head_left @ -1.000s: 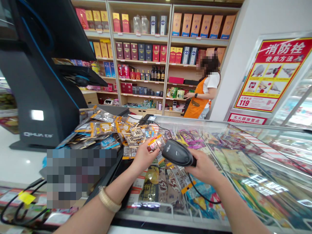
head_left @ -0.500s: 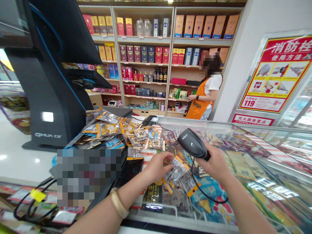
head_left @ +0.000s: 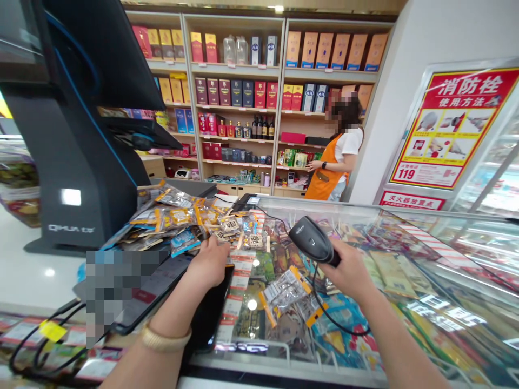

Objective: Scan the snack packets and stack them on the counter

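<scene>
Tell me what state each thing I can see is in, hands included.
Left hand: at the packet heap, fingertips hidden
Right hand: closed around the scanner
Scanner: held up, above the glass counter
Packet heap: piled loosely, overlapping
Packets near the scanner: sealed, lying apart from the heap
Monitor: raised; on or off, can't tell

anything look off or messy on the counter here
Nothing looks spilled or visibly damaged. The heap of snack packets by the black stand is jumbled, and a few loose packets lie askew on the glass counter, apart from it.
</scene>
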